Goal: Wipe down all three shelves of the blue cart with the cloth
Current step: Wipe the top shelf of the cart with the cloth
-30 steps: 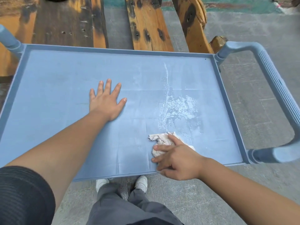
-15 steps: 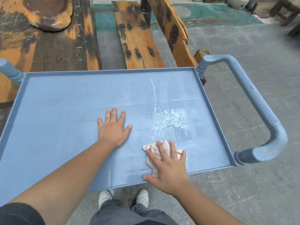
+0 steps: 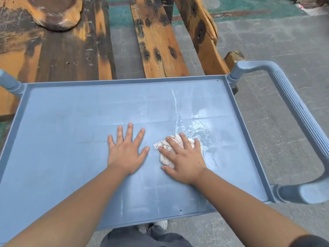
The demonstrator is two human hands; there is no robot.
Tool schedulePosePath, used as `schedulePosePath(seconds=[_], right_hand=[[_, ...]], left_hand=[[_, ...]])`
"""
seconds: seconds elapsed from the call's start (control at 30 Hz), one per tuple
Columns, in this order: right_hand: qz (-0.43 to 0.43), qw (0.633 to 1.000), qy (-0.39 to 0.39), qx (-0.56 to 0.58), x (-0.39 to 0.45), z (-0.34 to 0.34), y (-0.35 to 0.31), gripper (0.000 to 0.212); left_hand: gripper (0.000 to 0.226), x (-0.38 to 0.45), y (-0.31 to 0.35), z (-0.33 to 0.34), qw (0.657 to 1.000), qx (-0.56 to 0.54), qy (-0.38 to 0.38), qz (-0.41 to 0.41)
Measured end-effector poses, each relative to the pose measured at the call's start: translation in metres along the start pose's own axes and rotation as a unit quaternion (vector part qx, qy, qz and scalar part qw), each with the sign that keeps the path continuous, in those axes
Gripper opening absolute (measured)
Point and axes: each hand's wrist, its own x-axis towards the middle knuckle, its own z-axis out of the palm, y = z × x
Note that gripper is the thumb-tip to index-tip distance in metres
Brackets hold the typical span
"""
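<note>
- The cloth [image 3: 175,150] lies bunched at centre right of the frame on the top shelf [image 3: 71,139] of the blue cart [image 3: 293,107], beside a pale wet smear [image 3: 199,129]
- The right hand [image 3: 185,157] presses it flat, fingers spread; the left hand [image 3: 125,152] rests splayed on bare shelf, just left
- Cloth looks soft, light, damp; likely best held under a flat palm, or gathered at its edges

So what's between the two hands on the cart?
Nothing but bare blue shelf. The head view shows it between the left hand and the right hand, which presses the cloth.
</note>
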Motion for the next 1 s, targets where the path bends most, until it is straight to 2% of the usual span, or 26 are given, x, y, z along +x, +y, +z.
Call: schedulePosePath(seconds=[0.63, 0.77, 0.87, 1.0], right_hand=[[0.136, 0.989, 0.057, -0.003, 0.213, -0.027, 0.092, 0.061], [0.141, 0.987, 0.079, -0.008, 0.222, -0.027, 0.097, 0.058], [0.149, 0.987, 0.064, -0.011, 0.219, -0.032, 0.093, 0.058], [0.104, 0.993, 0.052, -0.007, 0.197, -0.032, 0.077, 0.059]], left_hand=[[0.069, 0.003, 0.000, 0.001, 1.000, -0.003, 0.006, 0.014], [0.068, 0.004, -0.001, 0.005, 1.000, -0.015, 0.010, 0.013], [0.069, 0.005, -0.002, 0.007, 1.000, -0.012, 0.014, 0.017], [0.069, 0.006, -0.002, 0.007, 1.000, -0.010, 0.010, 0.014]])
